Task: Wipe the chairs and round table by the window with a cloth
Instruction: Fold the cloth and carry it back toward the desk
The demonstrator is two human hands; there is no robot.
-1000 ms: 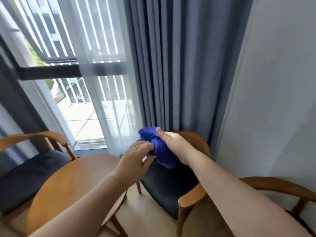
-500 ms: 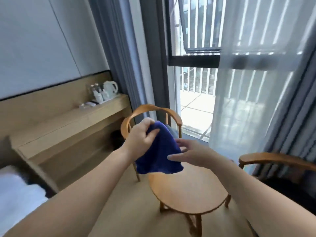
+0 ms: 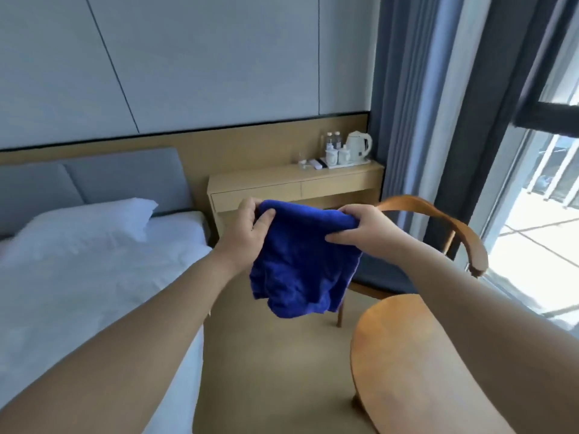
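Facing wall [image 3: 219, 57]: pale panels over a wooden band. A second ago the view was on the curtained corner and the other chair, so the head has swung away from the window towards the sleeping side of the room.
Bed [image 3: 78, 277]: white sheets and a pillow [image 3: 94, 220] on the left, no part of the job.
Window [image 3: 548, 198]: now only a strip at the right edge, with the grey curtain [image 3: 407, 120] beside it.
Desk [image 3: 294, 186]: pale wood, against the wall between bed and curtain.
Table [image 3: 391, 339]: round and wooden, at lower right under the right forearm. Nothing touches it.
Chair [image 3: 451, 223]: curved wooden back and dark seat, beyond the table and in front of the desk.
Cloth [image 3: 300, 264]: blue, hanging open in the air in front of the chair and left of the table, touching neither as far as I can tell. A second ago it was bunched up over the other chair. Opened out like this, it is probably being turned to a fresh face (or refolded) before this chair or the table gets wiped.
Left hand [image 3: 247, 233]: clenched round the cloth's upper left corner.
Right hand [image 3: 366, 227]: pinching the upper right corner, thumb underneath.
Kettle [image 3: 358, 147]: white, on a tray at the desk's far end with two bottles [image 3: 332, 140] and cups.
Writing: none readable. The bottle labels are too small, and the cloth shows no tag.
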